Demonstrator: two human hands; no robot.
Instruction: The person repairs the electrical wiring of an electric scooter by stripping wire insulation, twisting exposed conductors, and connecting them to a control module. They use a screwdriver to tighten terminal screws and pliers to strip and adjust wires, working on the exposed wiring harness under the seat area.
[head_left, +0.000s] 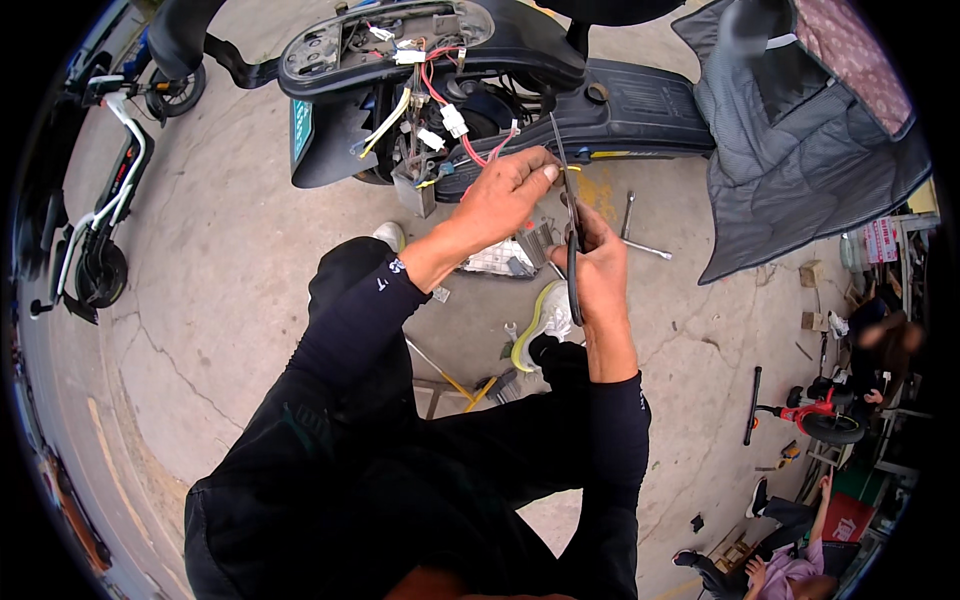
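Observation:
My left hand [508, 195] is closed in a pinch in front of the opened electric scooter [545, 45]. A short thin yellow wire [574, 169] sticks out at its thumb and fingertip. My right hand [598, 262] is wrapped round a slim dark scissors-like tool [574, 275], held upright, its narrow upper end beside the yellow wire. Whether its jaws touch the wire I cannot tell. Red wires [472, 150] run from a white connector [453, 121] toward my left hand. Loose yellow and white wires [388, 128] hang further left.
A Y-shaped socket wrench [640, 238] lies on the concrete right of my hands. Below them are a parts tray [495, 262] and a spanner [511, 332]. A grey quilted cover [790, 170] drapes at the right. A white scooter [105, 190] stands left; people sit at far right.

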